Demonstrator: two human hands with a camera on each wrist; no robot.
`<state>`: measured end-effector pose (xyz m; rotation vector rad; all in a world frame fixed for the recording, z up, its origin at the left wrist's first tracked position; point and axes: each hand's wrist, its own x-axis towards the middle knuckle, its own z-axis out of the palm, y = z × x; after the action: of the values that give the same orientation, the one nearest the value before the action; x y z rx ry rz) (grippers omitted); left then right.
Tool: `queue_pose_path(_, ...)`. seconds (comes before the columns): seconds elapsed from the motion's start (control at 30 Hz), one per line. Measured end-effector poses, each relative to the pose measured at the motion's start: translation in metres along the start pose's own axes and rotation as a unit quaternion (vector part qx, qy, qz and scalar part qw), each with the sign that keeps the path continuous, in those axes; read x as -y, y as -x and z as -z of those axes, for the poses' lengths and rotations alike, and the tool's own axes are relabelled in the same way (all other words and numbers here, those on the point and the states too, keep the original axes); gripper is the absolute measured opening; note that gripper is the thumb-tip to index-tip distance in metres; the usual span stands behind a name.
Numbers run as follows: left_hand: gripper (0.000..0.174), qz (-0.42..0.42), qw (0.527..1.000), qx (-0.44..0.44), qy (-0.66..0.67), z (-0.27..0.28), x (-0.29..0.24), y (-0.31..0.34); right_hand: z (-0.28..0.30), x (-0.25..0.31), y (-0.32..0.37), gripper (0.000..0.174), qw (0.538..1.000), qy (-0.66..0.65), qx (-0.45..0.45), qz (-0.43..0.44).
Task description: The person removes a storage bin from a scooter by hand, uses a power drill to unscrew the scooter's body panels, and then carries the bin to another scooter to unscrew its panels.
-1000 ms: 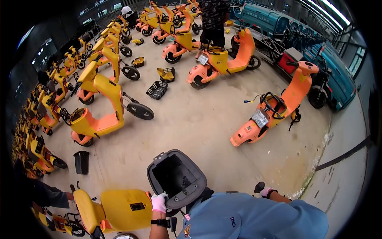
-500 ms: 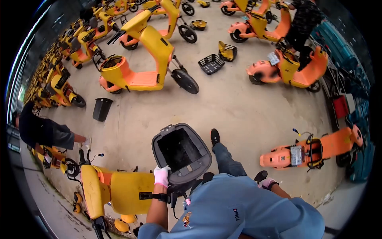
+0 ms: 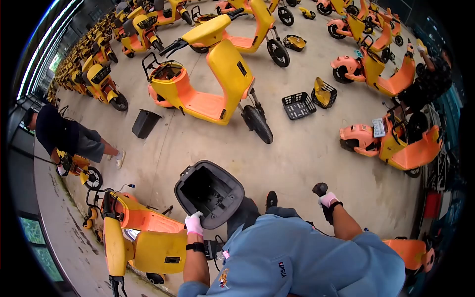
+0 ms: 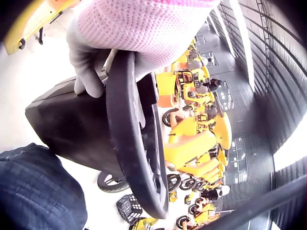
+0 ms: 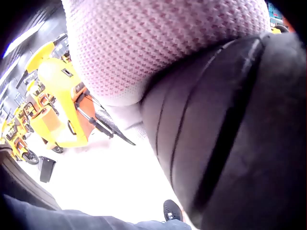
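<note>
Our left hand (image 3: pixel 194 223) pinches the black plastic seat pan (image 3: pixel 210 190) by its rim, holding it tilted up. Right hand (image 3: pixel 327 200) wraps the black rubber handlebar grip (image 3: pixel 320 188), probably bracing.

The head view looks steeply down, fisheye-wide, from above the person's shoulders over the concrete floor (image 3: pixel 307 163). The left wrist view sits close under the left hand (image 4: pixel 144 28) at the black seat (image 4: pixel 76 129), facing the parked rows. The right wrist view presses against the right hand (image 5: pixel 158 48) on the handlebar grip (image 5: pixel 230 139), sharing the yellow scooter (image 5: pixel 57 96) with the head view.
</note>
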<state>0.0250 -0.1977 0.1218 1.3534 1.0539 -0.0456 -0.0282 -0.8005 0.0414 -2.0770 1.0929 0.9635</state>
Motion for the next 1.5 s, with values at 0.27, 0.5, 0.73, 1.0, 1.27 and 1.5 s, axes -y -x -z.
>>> queue_pose_path(0.27,0.026,0.082,0.995,-0.005,0.048,-0.058,-0.016,-0.114,0.012,0.085,-0.025,0.021,0.999,0.003,0.044,0.019)
queue_pose_path(0.5,0.031,0.112,0.993,-0.003,0.027,-0.119,-0.044,-0.257,0.001,0.138,0.006,0.016,0.987,0.067,0.058,-0.130)
queue_pose_path(0.73,0.032,0.089,0.990,-0.038,-0.100,-0.177,-0.078,-0.360,0.024,0.231,0.043,0.017,0.985,-0.058,0.068,-0.146)
queue_pose_path(1.0,0.025,0.086,0.986,-0.048,-0.134,-0.201,-0.067,-0.470,0.057,0.360,0.047,0.020,0.994,0.017,0.040,-0.100)
queue_pose_path(1.27,0.026,0.088,0.996,-0.012,0.007,-0.223,-0.040,-0.548,0.068,0.411,0.038,0.036,0.990,0.112,0.017,-0.089)
queue_pose_path(1.5,0.030,0.087,0.989,0.004,0.116,-0.238,-0.010,-0.594,0.055,0.431,0.024,0.044,0.981,0.184,0.027,-0.058)
